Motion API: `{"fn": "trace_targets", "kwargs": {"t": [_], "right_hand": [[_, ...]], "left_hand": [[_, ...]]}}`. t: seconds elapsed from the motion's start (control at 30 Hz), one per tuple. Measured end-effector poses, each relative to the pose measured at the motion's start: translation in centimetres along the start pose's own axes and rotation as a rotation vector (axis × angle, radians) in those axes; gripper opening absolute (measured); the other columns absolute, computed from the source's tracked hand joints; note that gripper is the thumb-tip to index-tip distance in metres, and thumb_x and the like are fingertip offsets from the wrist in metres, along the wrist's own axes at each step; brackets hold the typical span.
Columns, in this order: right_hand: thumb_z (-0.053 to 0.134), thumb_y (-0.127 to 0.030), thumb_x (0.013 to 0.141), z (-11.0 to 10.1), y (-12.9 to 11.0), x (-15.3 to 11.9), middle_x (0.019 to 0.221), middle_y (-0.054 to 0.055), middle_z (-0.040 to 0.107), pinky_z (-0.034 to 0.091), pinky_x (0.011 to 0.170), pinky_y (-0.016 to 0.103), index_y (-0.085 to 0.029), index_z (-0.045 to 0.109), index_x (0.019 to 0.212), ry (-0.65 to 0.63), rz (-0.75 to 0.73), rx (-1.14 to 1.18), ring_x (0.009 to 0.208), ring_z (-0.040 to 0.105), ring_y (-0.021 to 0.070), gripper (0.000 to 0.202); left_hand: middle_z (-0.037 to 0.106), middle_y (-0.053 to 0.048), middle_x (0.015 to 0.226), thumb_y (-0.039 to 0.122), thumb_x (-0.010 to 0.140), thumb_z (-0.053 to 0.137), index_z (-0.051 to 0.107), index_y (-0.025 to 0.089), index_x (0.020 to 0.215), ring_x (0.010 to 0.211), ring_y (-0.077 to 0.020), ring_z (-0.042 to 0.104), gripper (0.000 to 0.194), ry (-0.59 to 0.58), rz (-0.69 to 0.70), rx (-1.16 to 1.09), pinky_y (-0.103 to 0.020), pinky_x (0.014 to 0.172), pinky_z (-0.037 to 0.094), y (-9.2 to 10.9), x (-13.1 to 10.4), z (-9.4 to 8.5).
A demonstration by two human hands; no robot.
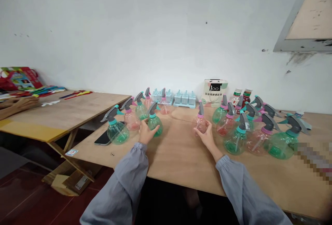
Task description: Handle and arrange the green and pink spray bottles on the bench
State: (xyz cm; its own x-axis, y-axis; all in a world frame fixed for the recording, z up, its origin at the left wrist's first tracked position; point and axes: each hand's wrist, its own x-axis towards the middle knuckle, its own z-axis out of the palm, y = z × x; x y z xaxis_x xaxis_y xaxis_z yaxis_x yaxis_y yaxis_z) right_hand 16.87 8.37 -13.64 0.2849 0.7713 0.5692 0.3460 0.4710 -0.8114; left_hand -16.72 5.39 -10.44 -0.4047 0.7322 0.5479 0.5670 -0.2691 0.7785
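My left hand [147,133] curves around the body of a green spray bottle [157,126] with a grey trigger head and teal collar. With thumb and fingers, my right hand [206,135] grips a pink spray bottle [200,122] that stands upright, its collar pink. Left of my left hand are several more spray bottles, among them a green one [118,134] at the front and a pink one [131,120] behind it. To the right of my right hand stands a larger group of green and pink bottles, including a green spray bottle [235,143] nearest me.
A black phone [104,138] lies by the left bottles. Light-blue popsicle molds [184,99] and a printed paper bag [214,93] stand along the wall, with two jars [247,95] to their right. At the left table [77,109], another person's hands [24,104] rest near colourful strips.
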Motion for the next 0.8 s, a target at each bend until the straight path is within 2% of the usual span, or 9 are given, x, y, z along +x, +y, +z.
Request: {"fn": "trace_targets", "kwargs": {"t": [0.13,0.33,0.5,0.53,0.6,0.67,0.7,0.73,0.8], "right_hand": [[0.078,-0.07,0.057,0.0,-0.3,-0.1,0.127,0.017,0.053,0.04,0.108,0.058,-0.017,0.044,0.128,-0.011,-0.017,-0.036,0.123,0.051,0.0362,0.095],[0.081,-0.065,0.057,-0.4,-1.1,-0.5,0.117,0.012,0.052,0.041,0.108,0.056,-0.019,0.051,0.127,-0.061,-0.053,-0.126,0.118,0.052,0.0345,0.088],[0.082,-0.061,0.056,-0.3,-1.7,-1.0,0.123,0.015,0.054,0.042,0.108,0.054,-0.019,0.047,0.126,-0.077,-0.001,-0.089,0.123,0.053,0.0357,0.088],[0.082,-0.061,0.056,-0.2,-1.8,-1.0,0.125,0.016,0.055,0.043,0.107,0.054,-0.018,0.045,0.125,-0.083,0.018,-0.068,0.123,0.054,0.0357,0.089],[0.082,-0.061,0.057,0.0,-1.9,-1.2,0.127,0.018,0.056,0.046,0.104,0.053,-0.018,0.041,0.125,-0.102,0.052,-0.024,0.121,0.057,0.0351,0.09],[0.083,-0.06,0.058,0.1,-2.0,-1.3,0.129,0.018,0.057,0.047,0.103,0.052,-0.019,0.039,0.126,-0.125,0.058,0.009,0.122,0.059,0.0346,0.091],[0.084,-0.06,0.057,0.2,-2.0,-1.4,0.13,0.019,0.057,0.047,0.104,0.052,-0.02,0.038,0.127,-0.14,0.053,0.018,0.123,0.059,0.0348,0.093],[0.085,-0.059,0.056,0.3,-2.1,-1.6,0.131,0.019,0.057,0.047,0.105,0.053,-0.02,0.037,0.128,-0.159,0.046,0.02,0.124,0.058,0.0353,0.095],[0.087,-0.058,0.054,0.5,-2.4,-2.0,0.132,0.021,0.057,0.047,0.105,0.054,-0.019,0.037,0.131,-0.217,0.033,0.009,0.125,0.058,0.0365,0.1]], "left_hand": [[0.057,-0.018,0.127,0.047,0.069,0.08,0.046,0.019,0.123,0.128,-0.0383,0.054,0.069,-0.034,0.017,0.052,-0.056,0.108,0.042,-0.7,1.7,1.6],[0.054,-0.022,0.134,0.039,0.069,0.082,0.044,0.016,0.127,0.134,-0.037,0.051,0.072,-0.034,-0.043,0.008,-0.051,0.111,0.039,-0.3,5.8,4.6],[0.053,-0.024,0.137,0.042,0.068,0.083,0.042,0.015,0.132,0.134,-0.0387,0.05,0.081,-0.053,-0.058,0.018,-0.052,0.11,0.04,0.4,6.8,5.8],[0.052,-0.025,0.139,0.045,0.068,0.084,0.04,0.015,0.134,0.136,-0.0395,0.049,0.084,-0.02,-0.062,0.036,-0.053,0.111,0.039,0.6,6.5,5.8],[0.046,-0.026,0.145,0.051,0.069,0.081,0.037,0.015,0.138,0.141,-0.0405,0.042,0.089,0.12,-0.05,0.073,-0.058,0.112,0.035,1.4,5.5,5.8],[0.04,-0.025,0.149,0.054,0.075,0.075,0.039,0.016,0.138,0.144,-0.0388,0.037,0.082,0.248,0.045,0.053,-0.058,0.115,0.032,2.6,4.0,5.7],[0.041,-0.024,0.148,0.054,0.078,0.071,0.042,0.017,0.137,0.143,-0.037,0.039,0.075,0.235,0.126,0.011,-0.057,0.115,0.032,3.4,3.1,5.8],[0.046,-0.023,0.144,0.052,0.08,0.069,0.045,0.017,0.134,0.141,-0.0353,0.042,0.069,0.156,0.221,-0.046,-0.055,0.116,0.033,4.4,2.3,5.9],[0.055,-0.019,0.137,0.048,0.08,0.071,0.051,0.018,0.131,0.135,-0.0335,0.05,0.063,-0.149,0.383,-0.163,-0.051,0.115,0.035,6.5,0.7,6.6]]}}
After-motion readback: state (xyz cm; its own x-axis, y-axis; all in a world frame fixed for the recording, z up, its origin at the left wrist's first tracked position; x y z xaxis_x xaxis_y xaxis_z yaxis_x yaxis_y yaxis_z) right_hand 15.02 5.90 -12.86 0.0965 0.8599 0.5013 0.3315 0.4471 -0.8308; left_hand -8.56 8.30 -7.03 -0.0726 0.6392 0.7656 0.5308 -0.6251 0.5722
